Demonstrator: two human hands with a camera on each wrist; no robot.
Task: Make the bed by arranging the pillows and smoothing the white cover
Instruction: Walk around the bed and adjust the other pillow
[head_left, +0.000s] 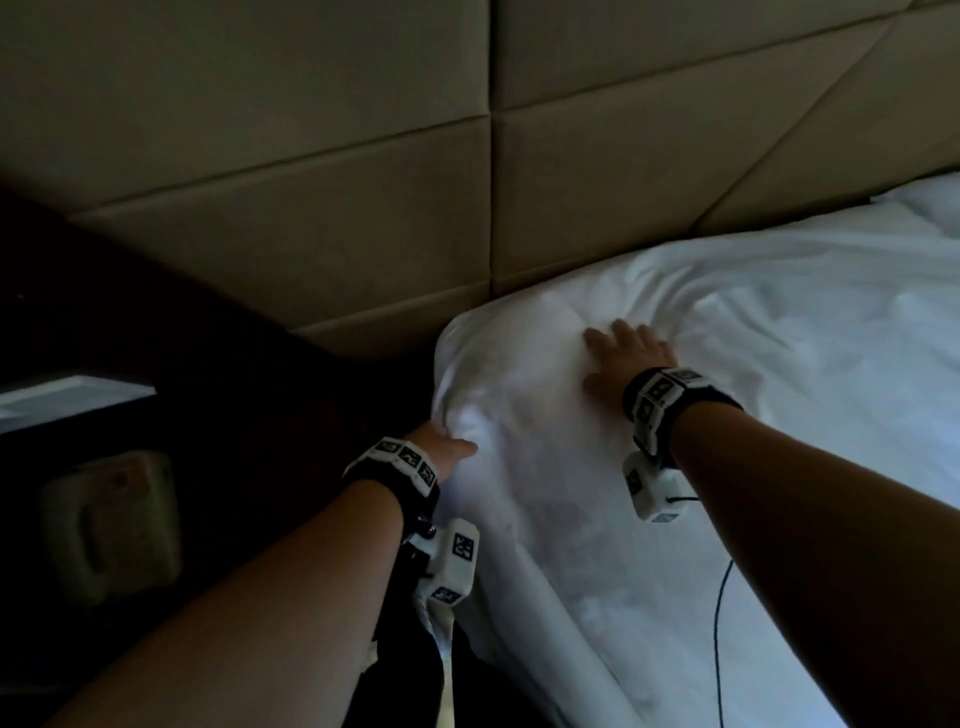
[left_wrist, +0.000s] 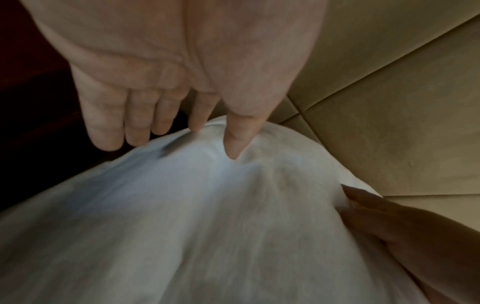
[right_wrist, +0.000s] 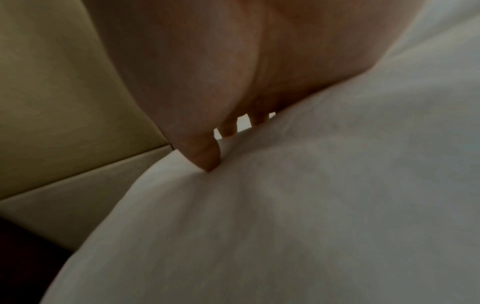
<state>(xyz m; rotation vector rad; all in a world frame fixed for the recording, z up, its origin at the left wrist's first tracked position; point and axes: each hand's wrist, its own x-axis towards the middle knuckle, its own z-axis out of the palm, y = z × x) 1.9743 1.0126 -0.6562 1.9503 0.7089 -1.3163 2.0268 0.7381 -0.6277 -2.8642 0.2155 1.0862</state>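
Your left hand (head_left: 441, 447) sits at the near corner of the cover (head_left: 727, 364), where it bulges over what is probably a pillow. The left wrist view shows your fingers (left_wrist: 137, 119) straight along the side edge and your thumb (left_wrist: 235, 142) pressing a dimple into the top. That is bracing, not a pinch; whether any fold is caught between them I cannot tell. Your right hand (head_left: 618, 353) lies flat on top of the bulge, fingers spread and straight, palm down.

To smooth this corner well, keep the left hand firm on the edge as an anchor, and sweep the right palm outward, away from it, so the creases beyond your fingers run off toward the middle. Press lightly; the filling gives, and hard pressure leaves new dents.

A thin black cable (head_left: 719, 623) trails from your right wrist across the cover; mind it does not drag the fabric. On your left, a dark bedside surface (head_left: 156, 338) stands close to the bed edge. Beyond, the padded headboard (head_left: 311, 208) meets the cover, so there is little room to push that way. A second pillow (head_left: 930, 200) shows at the far right.
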